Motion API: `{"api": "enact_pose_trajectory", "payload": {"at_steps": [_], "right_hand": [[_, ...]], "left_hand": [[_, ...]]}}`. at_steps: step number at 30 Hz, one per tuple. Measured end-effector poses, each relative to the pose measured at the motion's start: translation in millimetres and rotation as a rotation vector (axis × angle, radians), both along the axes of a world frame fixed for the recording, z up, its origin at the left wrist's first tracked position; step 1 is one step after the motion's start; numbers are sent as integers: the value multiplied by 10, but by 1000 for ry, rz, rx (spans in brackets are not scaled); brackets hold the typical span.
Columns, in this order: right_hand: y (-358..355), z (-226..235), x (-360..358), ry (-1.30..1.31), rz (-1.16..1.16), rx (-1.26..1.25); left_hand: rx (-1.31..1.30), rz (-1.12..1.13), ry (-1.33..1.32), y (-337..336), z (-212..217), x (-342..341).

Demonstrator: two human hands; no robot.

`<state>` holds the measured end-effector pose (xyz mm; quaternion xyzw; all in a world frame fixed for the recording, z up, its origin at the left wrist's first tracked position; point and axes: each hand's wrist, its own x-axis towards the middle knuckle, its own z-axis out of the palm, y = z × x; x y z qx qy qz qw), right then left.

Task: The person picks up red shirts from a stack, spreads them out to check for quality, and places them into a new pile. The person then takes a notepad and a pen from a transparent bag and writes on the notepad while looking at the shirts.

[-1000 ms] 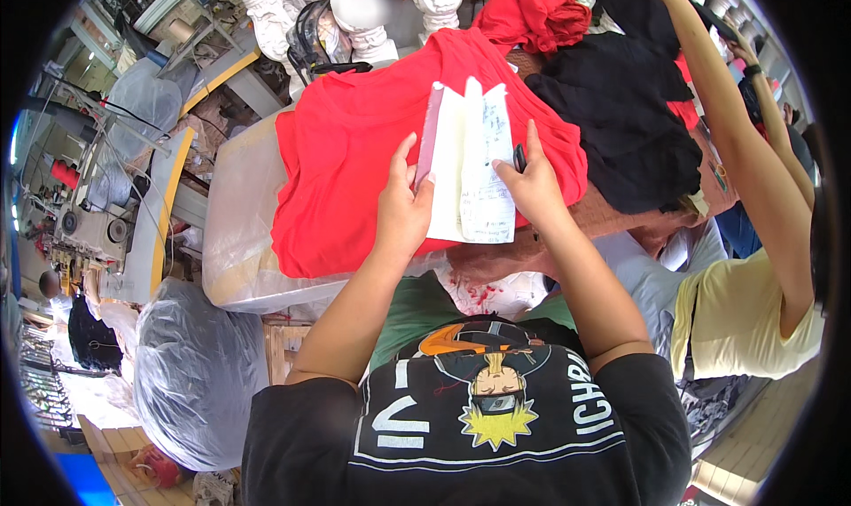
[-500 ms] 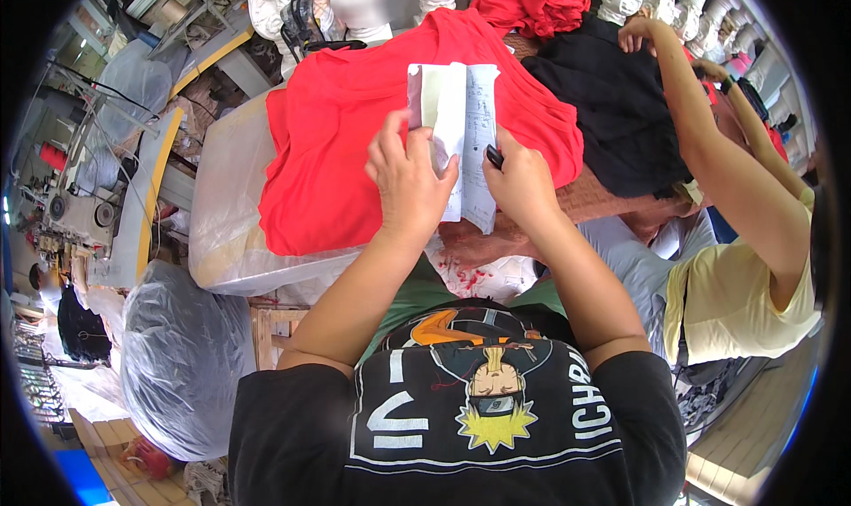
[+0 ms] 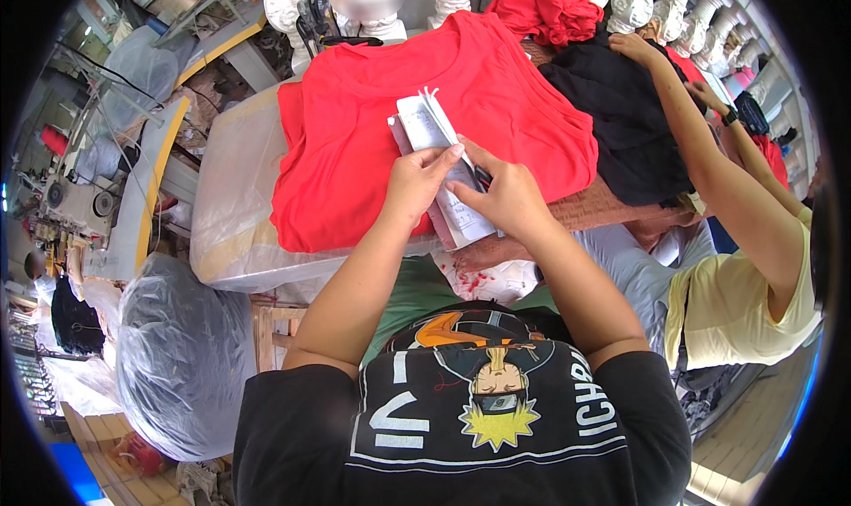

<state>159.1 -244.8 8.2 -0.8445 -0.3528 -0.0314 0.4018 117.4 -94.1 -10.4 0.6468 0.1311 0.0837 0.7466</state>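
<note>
A small, worn notebook (image 3: 427,120) with handwritten pages is tilted above a spread red garment (image 3: 355,142). My left hand (image 3: 418,182) is closed on the notebook's left side, thumb and fingers pinching its pages near the middle. From the other side my right hand (image 3: 505,191) wraps the notebook, its thumb lying across the paper. A small black object (image 3: 483,178) is tucked in the right hand, mostly covered by the fingers, so its kind cannot be made out. Under the notebook, the sleeveless red garment lies flat with its round neckline away from me.
The garment rests on a plastic-wrapped padded seat (image 3: 230,196). To the right, a person in a yellow top (image 3: 736,302) handles black cloth (image 3: 620,116). Bunched red cloth (image 3: 550,9) lies by white balusters (image 3: 631,5). Sewing machines (image 3: 75,200) and a plastic-wrapped bundle (image 3: 182,355) stand left.
The notebook, spread open before, is now folded narrower and tilted leftward at its top. My left hand has gone from loosely spread fingers to a pinch on it, and both hands have come closer together.
</note>
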Motion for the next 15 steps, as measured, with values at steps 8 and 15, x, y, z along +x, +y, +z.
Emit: {"api": "enact_pose_trajectory", "payload": {"at_steps": [8,15], "right_hand": [[-47,38,-15,205,-33,8],[-77,24,57,275,-30,13]], "left_hand": [[-154,60,-3,75,-117,21],[-106,48,31,44,-2,5]]}}
